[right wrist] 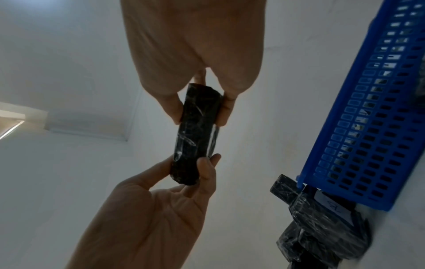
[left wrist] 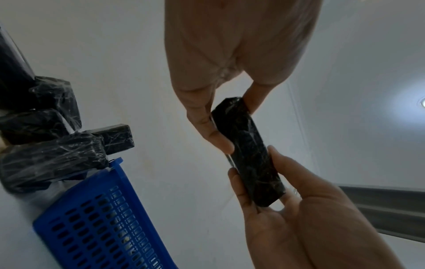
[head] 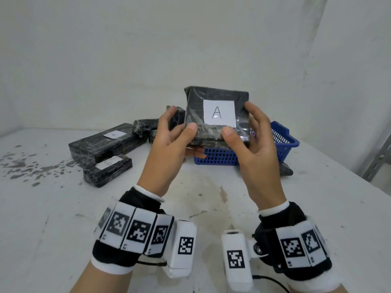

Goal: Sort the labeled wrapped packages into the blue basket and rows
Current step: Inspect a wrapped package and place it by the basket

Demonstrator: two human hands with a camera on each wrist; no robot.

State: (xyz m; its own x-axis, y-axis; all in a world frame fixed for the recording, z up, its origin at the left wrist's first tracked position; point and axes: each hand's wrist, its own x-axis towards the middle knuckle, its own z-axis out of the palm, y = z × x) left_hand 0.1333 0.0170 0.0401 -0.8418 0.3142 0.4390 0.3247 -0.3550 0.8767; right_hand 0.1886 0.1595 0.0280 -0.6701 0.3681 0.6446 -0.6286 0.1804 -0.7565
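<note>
I hold a black wrapped package point(head: 215, 115) with a white label "A" upright above the blue basket point(head: 283, 142). My left hand point(head: 182, 132) pinches its lower left edge, thumb in front and fingers behind. My right hand point(head: 240, 125) grips its lower right edge the same way. In the left wrist view the package point(left wrist: 250, 158) shows edge-on between both hands, with the basket point(left wrist: 103, 218) to the lower left. In the right wrist view the package point(right wrist: 195, 138) is again seen edge-on, and the basket point(right wrist: 372, 112) is at the right.
A long black package labelled "A" point(head: 105, 142) and a small labelled one point(head: 108, 168) lie left on the white table point(head: 201, 204). More black packages point(head: 148, 127) are piled behind them. Another package point(head: 285, 169) lies at the basket's right front corner.
</note>
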